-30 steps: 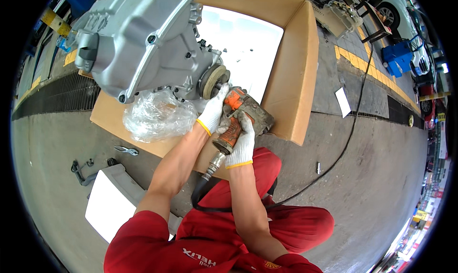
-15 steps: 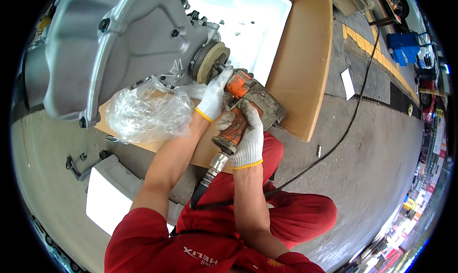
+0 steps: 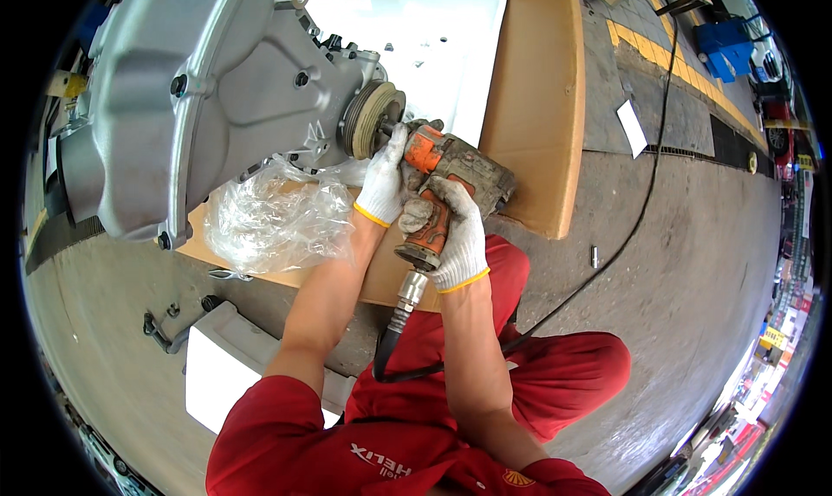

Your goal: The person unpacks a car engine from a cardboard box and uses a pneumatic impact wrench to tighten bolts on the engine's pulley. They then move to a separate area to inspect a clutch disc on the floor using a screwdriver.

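Note:
An orange and black air impact wrench (image 3: 468,171), grimy with use, is in my gloved hands. My right hand (image 3: 458,231) wraps round its handle, just above the metal hose coupling (image 3: 412,290). Closed round the front end of the wrench is my left hand (image 3: 386,179), close to the ribbed pulley (image 3: 374,119). The wrench's nose points at the pulley's centre; my left fingers partly hide where they meet. The pulley sits on the side of a big grey metal engine (image 3: 234,88).
Clear plastic wrap (image 3: 273,214) bunches below the engine. A cardboard box (image 3: 537,106) with a white foam liner (image 3: 433,41) stands behind. The black air hose (image 3: 637,223) curves across the floor past a small metal socket (image 3: 594,256). A grey and white case (image 3: 227,357) lies at lower left.
The whole view has shifted slightly, moving the engine and my body within it. Both hands keep their hold on the impact wrench, its nose still at the pulley.

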Demonstrator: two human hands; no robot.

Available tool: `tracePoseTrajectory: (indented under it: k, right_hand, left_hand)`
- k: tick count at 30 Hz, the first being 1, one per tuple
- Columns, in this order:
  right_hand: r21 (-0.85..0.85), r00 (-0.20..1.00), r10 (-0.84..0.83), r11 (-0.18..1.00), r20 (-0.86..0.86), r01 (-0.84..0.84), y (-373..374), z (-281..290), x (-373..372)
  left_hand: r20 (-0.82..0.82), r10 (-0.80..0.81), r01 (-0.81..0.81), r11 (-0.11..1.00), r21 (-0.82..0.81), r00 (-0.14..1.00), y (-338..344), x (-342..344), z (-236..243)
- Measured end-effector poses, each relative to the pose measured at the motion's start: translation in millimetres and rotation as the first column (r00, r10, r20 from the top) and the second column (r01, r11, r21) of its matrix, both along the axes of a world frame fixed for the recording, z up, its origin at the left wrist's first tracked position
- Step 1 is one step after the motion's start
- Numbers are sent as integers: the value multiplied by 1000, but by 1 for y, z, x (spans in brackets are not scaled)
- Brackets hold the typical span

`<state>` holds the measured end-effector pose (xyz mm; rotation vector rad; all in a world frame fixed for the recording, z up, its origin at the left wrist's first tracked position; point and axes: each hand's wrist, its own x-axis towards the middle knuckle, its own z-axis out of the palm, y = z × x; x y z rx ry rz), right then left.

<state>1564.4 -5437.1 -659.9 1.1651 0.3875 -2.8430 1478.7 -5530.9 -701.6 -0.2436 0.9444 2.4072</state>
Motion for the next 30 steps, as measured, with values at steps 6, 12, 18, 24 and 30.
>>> tracePoseTrajectory:
  k: [6, 12, 18, 24, 30]
  right_hand:
    - [-53, 999, -33, 998, 24, 34, -1, 0, 1]
    - [-95, 1000, -6, 995, -22, 3, -1, -5, 2]
    - [-70, 1000, -3, 998, -31, 1, -2, -2, 0]
    - [-229, 991, -43, 973, -127, 13, -2, -8, 0]
    - [-237, 995, -58, 971, -84, 36, -2, -1, -3]
  left_hand:
    - [73, 23, -16, 995, -96, 997, 2, 2, 15]
    - [90, 55, -45, 993, -110, 994, 1, 2, 4]
    - [83, 49, -41, 994, -99, 995, 5, 2, 6]
    - [96, 26, -21, 999, -46, 995, 5, 1, 3]
    - [88, 71, -63, 994, -88, 994, 7, 3, 7]
